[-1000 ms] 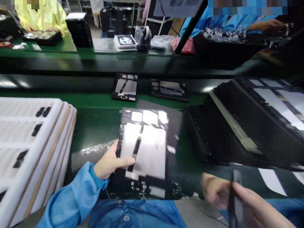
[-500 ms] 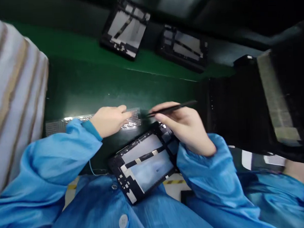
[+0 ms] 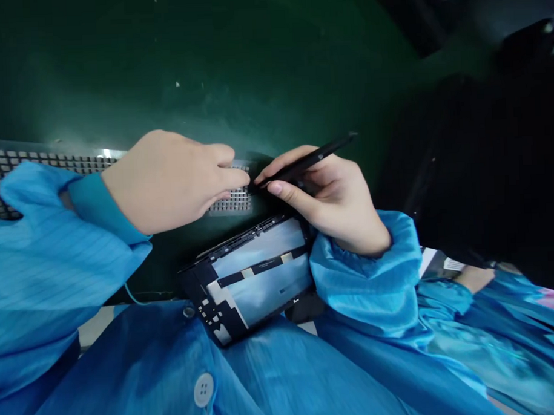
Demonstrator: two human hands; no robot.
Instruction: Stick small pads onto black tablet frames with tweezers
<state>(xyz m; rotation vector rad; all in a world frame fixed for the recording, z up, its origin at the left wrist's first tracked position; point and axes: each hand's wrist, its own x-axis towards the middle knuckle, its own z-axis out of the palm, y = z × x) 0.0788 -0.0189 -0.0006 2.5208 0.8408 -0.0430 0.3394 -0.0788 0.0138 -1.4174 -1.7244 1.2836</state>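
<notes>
My left hand (image 3: 167,181) is over a clear strip of small grey square pads (image 3: 238,203), its fingers bent together on the strip's right end. Whether they pinch its edge or press it down is partly hidden. My right hand (image 3: 335,199) holds black tweezers (image 3: 309,161) like a pen. Their tips meet the end of the strip, beside my left fingertips. Below both hands an opened tablet (image 3: 266,298) lies tilted against my blue smock, its inner side up, with a silvery panel and a dark ribbon cable across it. My right sleeve covers its right end.
The green work surface (image 3: 254,69) stretches beyond my hands, with small white specks on it. Dark equipment or a dark case (image 3: 476,176) stands at the right. A co-worker's hand (image 3: 474,279) and blue sleeve show at lower right.
My view has moved closer, and the two tablets at the back have left it. The tweezers' tips have come left and down to the strip, beside my left fingertips.
</notes>
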